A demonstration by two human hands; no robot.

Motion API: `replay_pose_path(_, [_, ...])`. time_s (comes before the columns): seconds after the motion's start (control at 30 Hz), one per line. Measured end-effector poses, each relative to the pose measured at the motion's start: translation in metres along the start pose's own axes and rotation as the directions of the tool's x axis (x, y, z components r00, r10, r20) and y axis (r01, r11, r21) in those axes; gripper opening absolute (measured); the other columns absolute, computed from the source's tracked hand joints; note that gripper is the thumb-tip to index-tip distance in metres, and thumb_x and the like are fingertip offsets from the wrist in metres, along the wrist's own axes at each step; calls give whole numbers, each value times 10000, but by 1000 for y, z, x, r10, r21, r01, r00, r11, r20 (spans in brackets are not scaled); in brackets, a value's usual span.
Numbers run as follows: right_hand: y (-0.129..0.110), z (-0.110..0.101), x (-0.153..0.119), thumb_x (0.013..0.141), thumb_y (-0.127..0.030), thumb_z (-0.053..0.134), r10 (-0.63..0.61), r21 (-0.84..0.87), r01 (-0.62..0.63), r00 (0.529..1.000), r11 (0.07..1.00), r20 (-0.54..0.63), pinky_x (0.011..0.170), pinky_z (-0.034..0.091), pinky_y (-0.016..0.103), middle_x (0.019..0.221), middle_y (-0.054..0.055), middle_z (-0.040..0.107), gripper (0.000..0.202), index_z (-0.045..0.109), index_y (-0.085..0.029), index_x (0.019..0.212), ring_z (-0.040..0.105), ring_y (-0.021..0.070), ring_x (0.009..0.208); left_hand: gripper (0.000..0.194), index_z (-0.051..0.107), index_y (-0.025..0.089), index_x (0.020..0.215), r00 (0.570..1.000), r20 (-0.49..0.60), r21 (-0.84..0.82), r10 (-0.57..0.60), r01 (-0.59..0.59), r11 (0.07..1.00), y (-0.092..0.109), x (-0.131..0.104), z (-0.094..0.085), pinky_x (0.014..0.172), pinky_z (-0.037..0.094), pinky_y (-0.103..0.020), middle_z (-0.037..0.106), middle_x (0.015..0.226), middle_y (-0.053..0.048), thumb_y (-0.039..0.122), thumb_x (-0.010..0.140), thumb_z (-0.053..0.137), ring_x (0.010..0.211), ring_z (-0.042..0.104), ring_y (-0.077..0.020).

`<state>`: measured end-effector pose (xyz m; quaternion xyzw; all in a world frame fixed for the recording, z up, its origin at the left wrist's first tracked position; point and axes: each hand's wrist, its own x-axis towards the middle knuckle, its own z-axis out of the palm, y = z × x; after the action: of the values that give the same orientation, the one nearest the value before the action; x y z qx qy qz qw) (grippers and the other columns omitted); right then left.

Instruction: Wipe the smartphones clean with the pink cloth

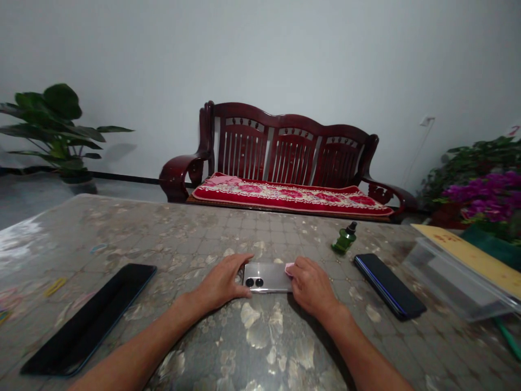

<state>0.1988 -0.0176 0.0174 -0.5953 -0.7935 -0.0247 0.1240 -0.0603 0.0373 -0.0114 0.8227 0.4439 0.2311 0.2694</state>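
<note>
A silver phone (pixel 271 277) lies across the middle of the table, its back up and two dark camera lenses at the left end. My left hand (pixel 222 279) grips that left end, thumb on the near edge and fingers on the far edge. At the other end, my right hand (pixel 310 282) is closed on a small pink cloth (pixel 289 269), pressed against the phone's back. Most of the cloth is hidden under my fingers.
A black tablet (pixel 91 320) lies at left; yellow bands (pixel 56 287) sit beyond it. To the right are a green spray bottle (pixel 344 239), a dark phone (pixel 388 285) and a clear plastic box (pixel 459 282). A wooden bench (pixel 291 146) stands behind the table.
</note>
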Motion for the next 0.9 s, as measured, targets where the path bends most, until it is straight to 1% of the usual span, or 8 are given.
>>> replay_pose_path(0.13, [-2, -1, -2, 812, -44, 538, -91, 39, 90, 995, 995, 33, 732, 368, 269, 836, 26, 629, 267, 731, -221, 864, 563, 168, 818, 746, 561, 233, 1363, 1000, 3, 12, 8, -8, 1000, 0, -1, -1, 1057, 443, -454, 646, 1325, -105, 388, 688, 836, 1222, 589, -329])
replay_pose_path(0.3, [5, 3, 1, 848, -47, 516, 7, 19, -6, 999, 1000, -46, 798, 389, 270, 914, 49, 650, 306, 739, -214, 972, 578, 182, 893, 756, 557, 214, 1364, 1000, 11, 16, 7, -7, 1000, 0, 0, -1, 1051, 448, -453, 646, 1321, -114, 388, 683, 836, 1207, 594, -325])
replay_pose_path(0.4, [5, 3, 1, 830, -43, 529, 31, 5, -31, 999, 1000, -35, 778, 389, 268, 905, 52, 650, 293, 740, -211, 946, 581, 183, 883, 753, 563, 227, 1360, 1000, 7, 14, 1, -1, 1000, 0, 0, -1, 1049, 449, -452, 647, 1322, -109, 387, 677, 836, 1205, 596, -326])
replay_pose_path(0.53, [-1, 0, -2, 789, -51, 551, -49, 5, 49, 999, 999, 13, 692, 356, 260, 834, 30, 628, 239, 721, -212, 840, 570, 158, 785, 710, 596, 229, 1323, 1000, 12, 28, 13, -13, 1000, 1, 1, -2, 1039, 452, -443, 664, 1289, -100, 403, 677, 834, 1182, 607, -321])
replay_pose_path(0.6, [-3, -2, -3, 804, -72, 555, -79, 11, 79, 996, 997, 30, 667, 339, 261, 821, 21, 627, 218, 715, -219, 819, 570, 149, 764, 688, 614, 214, 1299, 1000, 25, 43, 18, -19, 999, 3, 1, -3, 1028, 456, -434, 677, 1257, -100, 403, 677, 836, 1159, 612, -314])
replay_pose_path(0.73, [1, -7, -2, 876, -128, 537, 60, -11, -59, 997, 998, 42, 643, 325, 271, 834, 29, 655, 221, 728, -221, 814, 606, 155, 766, 625, 639, 193, 1265, 999, 48, 62, 17, -20, 998, 4, 0, -4, 1004, 462, -410, 692, 1209, -96, 386, 700, 822, 1124, 622, -301])
replay_pose_path(0.8, [1, -9, -1, 876, -126, 538, 126, -33, -124, 990, 992, 61, 637, 324, 273, 855, 39, 675, 222, 733, -216, 820, 624, 162, 772, 595, 651, 204, 1246, 999, 45, 63, 16, -19, 998, 4, 0, -4, 992, 467, -399, 697, 1192, -84, 381, 703, 816, 1112, 626, -296])
replay_pose_path(0.9, [-6, -12, -1, 849, -112, 551, 156, -60, -150, 983, 987, 100, 630, 324, 279, 886, 56, 695, 213, 736, -213, 820, 637, 175, 768, 580, 661, 210, 1229, 999, 44, 74, 12, -15, 997, 4, 1, -4, 978, 471, -385, 700, 1177, -76, 381, 697, 818, 1099, 629, -290])
